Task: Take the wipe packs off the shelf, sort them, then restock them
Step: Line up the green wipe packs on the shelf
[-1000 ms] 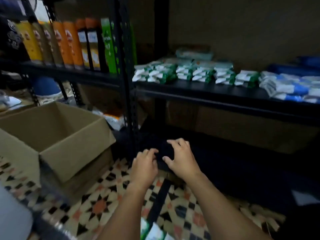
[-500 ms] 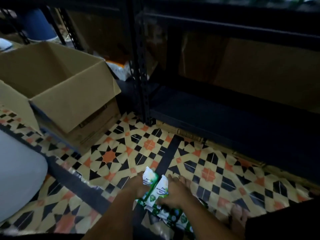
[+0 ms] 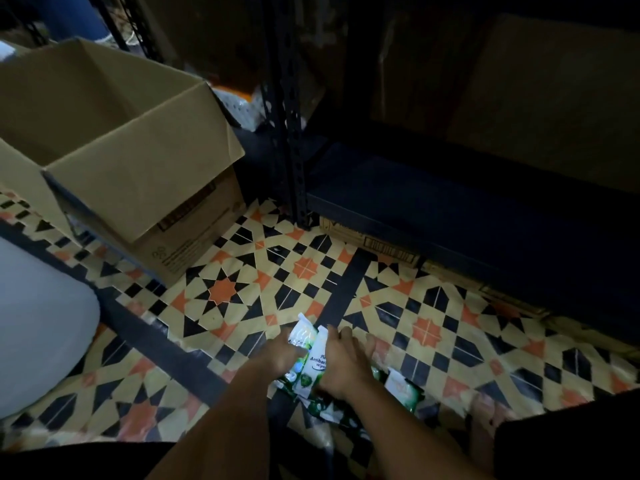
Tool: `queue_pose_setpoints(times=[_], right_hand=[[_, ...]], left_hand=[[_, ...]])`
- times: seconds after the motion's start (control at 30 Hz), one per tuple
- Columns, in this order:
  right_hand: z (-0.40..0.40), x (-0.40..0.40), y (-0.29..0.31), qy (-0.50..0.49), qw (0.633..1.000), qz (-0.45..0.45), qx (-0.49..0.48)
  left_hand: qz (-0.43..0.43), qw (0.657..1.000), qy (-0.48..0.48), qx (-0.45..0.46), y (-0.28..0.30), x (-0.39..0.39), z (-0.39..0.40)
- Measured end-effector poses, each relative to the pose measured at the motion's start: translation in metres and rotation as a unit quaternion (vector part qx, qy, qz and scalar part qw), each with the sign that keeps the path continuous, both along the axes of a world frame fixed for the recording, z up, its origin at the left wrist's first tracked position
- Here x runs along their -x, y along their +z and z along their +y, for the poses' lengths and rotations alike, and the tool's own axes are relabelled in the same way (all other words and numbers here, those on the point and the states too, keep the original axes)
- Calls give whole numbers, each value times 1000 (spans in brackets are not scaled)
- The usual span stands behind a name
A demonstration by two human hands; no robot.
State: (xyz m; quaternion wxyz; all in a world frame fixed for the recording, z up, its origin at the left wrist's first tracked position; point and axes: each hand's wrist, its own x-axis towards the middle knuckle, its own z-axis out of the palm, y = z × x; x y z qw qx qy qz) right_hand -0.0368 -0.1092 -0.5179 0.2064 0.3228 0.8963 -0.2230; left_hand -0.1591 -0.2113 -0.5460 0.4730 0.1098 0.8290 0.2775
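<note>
- Both hands are seen low in the head view, close together over the tiled floor (image 3: 242, 271).
- Two wipe packs are held up between them. The left hand (image 3: 277, 356) is curled round the left pack (image 3: 300, 336). The right hand (image 3: 346, 368) is curled round the right pack (image 3: 318, 358), the one with the word "Antibac" on it.
- The two held packs are side by side and touching. Their long sides are pointed away from the person, up toward the dark shelf.
- More wipe packs (image 3: 401, 389) are spread on the floor just under and to the right of the hands. How many are there cannot be told, because the light is poor and the arms are in the way.
- The loose pile is nearer to the right hand than to the left hand.
- The bottom shelf board (image 3: 450, 202) is found ahead and to the right, well apart from the hands. No packs are seen on it.
- An open cardboard box (image 3: 114, 133) is set on the floor to the left, well apart from the hands. Its inside is only partly seen.
- Sorting looks to be the step in hand. To restock, the packs would have to be lifted forward and to the right.
</note>
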Motion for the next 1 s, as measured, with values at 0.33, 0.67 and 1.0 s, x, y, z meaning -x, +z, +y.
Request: queue_pose_setpoints(times=[0.33,0.67,1.0], right_hand=[[-2,7,12,5,998,24,66],[49,15,77,-109,952,209,194],[125,5,229,-130,913,352,160]], left_hand=[[-40,991,48,-120,22,-10,-24],[-32,978,39,-203,103,12,13],[125,923,-13,-363,234,8,93]])
